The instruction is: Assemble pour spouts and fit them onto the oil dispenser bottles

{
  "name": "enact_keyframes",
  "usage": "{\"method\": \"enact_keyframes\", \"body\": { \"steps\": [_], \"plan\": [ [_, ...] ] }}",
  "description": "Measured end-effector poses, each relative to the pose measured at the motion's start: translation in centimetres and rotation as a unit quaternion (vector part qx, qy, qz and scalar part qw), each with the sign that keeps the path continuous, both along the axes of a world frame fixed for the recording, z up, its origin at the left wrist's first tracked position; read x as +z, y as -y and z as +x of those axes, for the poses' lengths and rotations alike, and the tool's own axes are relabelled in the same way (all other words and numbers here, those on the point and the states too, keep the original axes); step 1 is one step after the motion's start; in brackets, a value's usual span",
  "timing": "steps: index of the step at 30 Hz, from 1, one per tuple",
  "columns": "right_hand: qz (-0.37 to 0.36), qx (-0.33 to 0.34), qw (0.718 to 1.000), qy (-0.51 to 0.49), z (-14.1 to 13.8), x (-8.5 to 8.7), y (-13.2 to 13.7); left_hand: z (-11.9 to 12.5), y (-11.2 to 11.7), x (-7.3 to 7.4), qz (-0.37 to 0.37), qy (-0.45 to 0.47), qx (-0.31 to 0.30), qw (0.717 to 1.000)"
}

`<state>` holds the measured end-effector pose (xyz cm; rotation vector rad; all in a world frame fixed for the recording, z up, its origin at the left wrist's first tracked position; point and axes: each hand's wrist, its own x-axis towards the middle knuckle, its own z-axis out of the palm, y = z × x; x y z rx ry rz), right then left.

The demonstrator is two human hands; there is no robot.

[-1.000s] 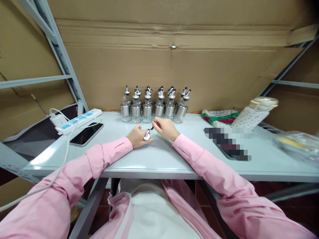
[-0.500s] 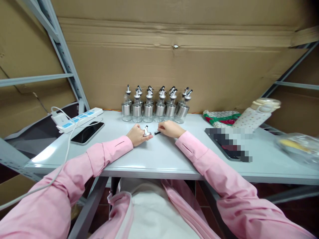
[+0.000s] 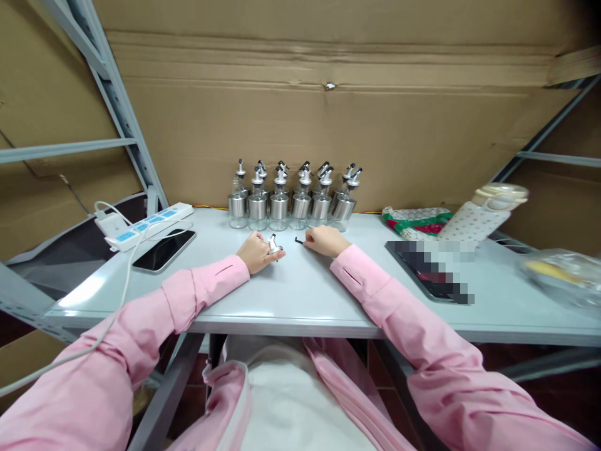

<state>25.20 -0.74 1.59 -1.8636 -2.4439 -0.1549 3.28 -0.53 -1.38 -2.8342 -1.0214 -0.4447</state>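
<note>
My left hand (image 3: pixel 257 254) is closed around a silver pourer spout (image 3: pixel 273 245), which points up and has a dark tip. To its right, my right hand (image 3: pixel 325 241) pinches a small black flip cap (image 3: pixel 299 241) by one end; the other end sticks out to the left. A short gap lies between the cap and the spout. Behind both hands stand several glass bottles with steel sleeves (image 3: pixel 278 207) in two rows. Most carry silver pourers with black flaps, while the front-left bottle (image 3: pixel 238 210) shows a bare glass neck.
On the left lie a white power strip (image 3: pixel 149 227) with a cable and a phone (image 3: pixel 164 250). At right are a dark phone (image 3: pixel 417 269), a dotted tumbler (image 3: pixel 479 216), a green and red bag (image 3: pixel 413 222) and a clear plastic package (image 3: pixel 566 275). Cardboard (image 3: pixel 328 131) backs the table.
My right hand has moved slightly right and up, and the black cap has turned so its free end now tips upward. My left hand keeps the spout nearly in place.
</note>
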Motion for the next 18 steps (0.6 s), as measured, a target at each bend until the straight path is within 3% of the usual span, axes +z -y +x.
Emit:
{"method": "enact_keyframes", "body": {
  "steps": [9, 12, 15, 18],
  "plan": [
    [0.020, -0.021, 0.999, -0.018, 1.4, 0.3, -0.7, -0.1, -0.1, -0.1, 0.014, 0.012, -0.014, 1.000],
    [0.058, 0.073, 0.988, -0.122, 0.7, 0.4, -0.5, 0.2, 0.1, 0.0, 0.015, 0.017, -0.006, 1.000],
    [0.087, 0.189, 0.954, -0.217, -0.3, 0.4, -0.2, 0.4, 0.2, -0.1, 0.032, 0.017, 0.016, 0.999],
    [0.119, 0.199, 0.948, -0.217, -0.5, 0.3, -0.3, 0.4, 0.3, -0.3, 0.045, 0.041, 0.014, 0.998]
  ]
}}
